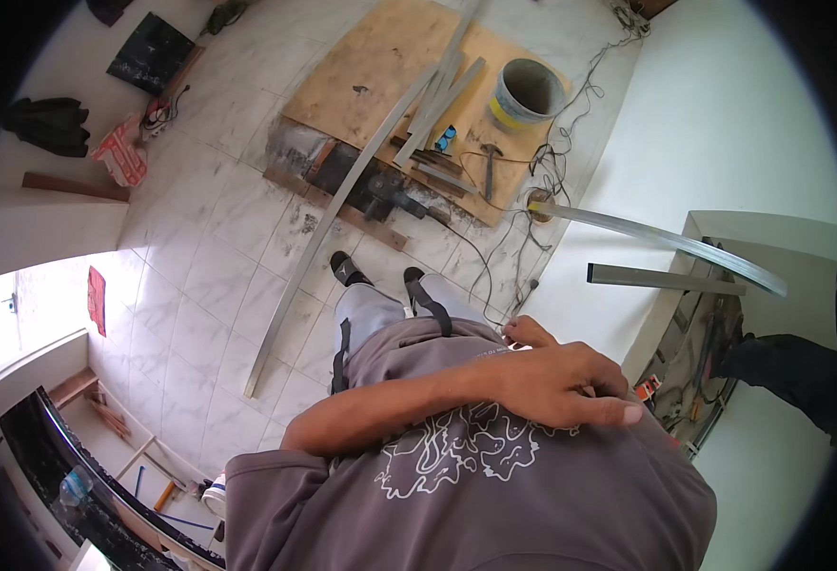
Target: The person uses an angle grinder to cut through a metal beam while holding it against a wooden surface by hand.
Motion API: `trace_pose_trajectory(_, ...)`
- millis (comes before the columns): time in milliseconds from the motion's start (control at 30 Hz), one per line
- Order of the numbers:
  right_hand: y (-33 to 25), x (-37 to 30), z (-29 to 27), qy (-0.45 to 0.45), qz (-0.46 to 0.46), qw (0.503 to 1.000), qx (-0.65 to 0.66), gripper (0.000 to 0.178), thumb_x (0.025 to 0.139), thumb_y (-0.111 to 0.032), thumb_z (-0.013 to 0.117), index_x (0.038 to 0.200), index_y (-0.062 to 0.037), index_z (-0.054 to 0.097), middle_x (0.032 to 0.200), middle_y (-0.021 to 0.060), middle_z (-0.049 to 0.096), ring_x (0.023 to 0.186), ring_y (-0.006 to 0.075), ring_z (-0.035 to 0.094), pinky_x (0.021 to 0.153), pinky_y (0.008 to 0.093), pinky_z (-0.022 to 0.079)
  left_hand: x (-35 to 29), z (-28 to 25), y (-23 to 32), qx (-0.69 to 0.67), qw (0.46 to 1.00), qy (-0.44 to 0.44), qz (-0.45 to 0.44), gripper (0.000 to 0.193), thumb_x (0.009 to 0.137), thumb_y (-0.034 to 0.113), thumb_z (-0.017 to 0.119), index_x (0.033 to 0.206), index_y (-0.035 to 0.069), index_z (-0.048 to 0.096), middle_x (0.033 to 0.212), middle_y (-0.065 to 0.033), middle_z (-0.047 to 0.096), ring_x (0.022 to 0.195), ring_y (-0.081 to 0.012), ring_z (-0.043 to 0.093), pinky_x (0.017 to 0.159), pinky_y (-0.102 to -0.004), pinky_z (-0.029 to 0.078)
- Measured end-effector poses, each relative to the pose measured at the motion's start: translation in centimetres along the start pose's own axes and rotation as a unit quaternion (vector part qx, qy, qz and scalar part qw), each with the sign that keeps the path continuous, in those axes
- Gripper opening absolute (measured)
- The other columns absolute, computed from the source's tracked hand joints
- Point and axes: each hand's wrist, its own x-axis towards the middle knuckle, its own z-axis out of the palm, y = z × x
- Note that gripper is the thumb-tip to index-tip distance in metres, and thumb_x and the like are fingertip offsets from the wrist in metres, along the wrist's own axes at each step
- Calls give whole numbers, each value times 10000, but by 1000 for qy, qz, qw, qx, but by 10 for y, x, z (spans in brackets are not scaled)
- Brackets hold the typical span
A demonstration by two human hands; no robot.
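Crossing a mauve, white-squiggled shirt (532, 504), the left hand (571, 385) curls, its grip unclear, like the right hand's (530, 331).

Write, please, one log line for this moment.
left hand: in front of shirt | right hand: partly hidden, grip unclear | hammer, bucket: on wooden board | long metal bar: across board

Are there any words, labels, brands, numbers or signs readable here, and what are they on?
None can be read clearly.
Grey-brown shirt: small white print near the hem, too small to read.
Red-and-white bag on the floor: markings too blurred to read.
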Motion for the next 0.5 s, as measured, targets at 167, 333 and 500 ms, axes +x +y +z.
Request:
trace_pose_trajectory(167,0,-9,3,176,-549,798,-173,338,923,-258,619,1019,59,686,872,107,742,795,208,724,704,349,606,-21,-34,-28,3,992,128,25,392,1002,393,636,1038,13,726,974,-103,710,886,-211,666,780,-360,524)
trace_pose_trajectory(333,9,4,10,125,-117,981,96,331,892,-256,611,961,53,707,831,133,752,713,213,728,631,337,613,-88,-83,-118,216,928,260,-156,340,973,306,703,1011,-31,713,934,-122,712,905,-206,688,805,-342,528)
trace_pose_trajectory(500,31,-15,38,187,-154,940,240,318,918,-282,601,967,13,709,867,143,756,737,203,730,644,333,614,-164,-103,-209,161,899,248,-324,428,1003,370,639,1031,-50,715,915,-135,738,892,-186,689,832,-334,522)
